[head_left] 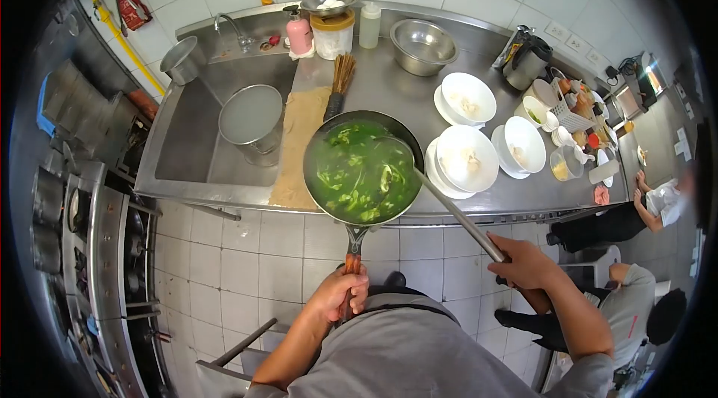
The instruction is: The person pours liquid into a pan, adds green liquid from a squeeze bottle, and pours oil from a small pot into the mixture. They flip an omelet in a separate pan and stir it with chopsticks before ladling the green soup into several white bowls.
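My left hand is wrapped round the wooden handle of a dark frying pan, held at the counter's front edge. Green broth with leafy greens fills the pan. In my right hand is the long metal handle of a ladle, whose bowl dips into the broth and is partly hidden. To the right of the pan stand white bowls, a front one, a back one and a right one, each with pale pieces at the bottom.
A sink with a metal pot lies to the left. Behind the pan are a bundled-stick brush and a steel basin. An electric kettle and a white basket stand right. Other people are at far right.
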### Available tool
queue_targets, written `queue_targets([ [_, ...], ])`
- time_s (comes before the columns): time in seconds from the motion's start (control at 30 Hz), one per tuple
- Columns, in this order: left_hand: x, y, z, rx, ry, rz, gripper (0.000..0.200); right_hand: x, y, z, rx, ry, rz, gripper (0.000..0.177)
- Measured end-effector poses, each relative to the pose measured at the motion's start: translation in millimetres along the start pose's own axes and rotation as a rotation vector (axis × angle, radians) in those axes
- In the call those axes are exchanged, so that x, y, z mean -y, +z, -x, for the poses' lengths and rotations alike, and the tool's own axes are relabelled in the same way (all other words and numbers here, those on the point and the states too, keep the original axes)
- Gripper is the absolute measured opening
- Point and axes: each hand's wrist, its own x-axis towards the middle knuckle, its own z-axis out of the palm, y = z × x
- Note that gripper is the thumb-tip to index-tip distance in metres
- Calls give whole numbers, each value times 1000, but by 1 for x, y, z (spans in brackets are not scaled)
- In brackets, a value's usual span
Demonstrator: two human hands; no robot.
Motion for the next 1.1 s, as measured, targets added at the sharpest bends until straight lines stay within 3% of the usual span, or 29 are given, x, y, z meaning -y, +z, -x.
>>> queue_targets([
  [0.13,-1,5,2,-65,4,-51,16,-16,3,2,196,40,-304,53],
  [0.2,0,4,2,-61,2,-24,17,-22,12,1,358,26,-569,36],
  [0.23,0,2,2,-67,9,-22,17,-21,16,2,364,20,-566,36],
  [0.3,2,-1,0,-26,12,0,19,-13,28,6,406,37,-869,35],
  [0.57,4,3,1,-59,44,3,20,-17,57,5,463,-67,-1128,46],
  [1.1,-4,23,-12,-50,94,-48,19,-19,27,39,388,-218,-1315,50],
])
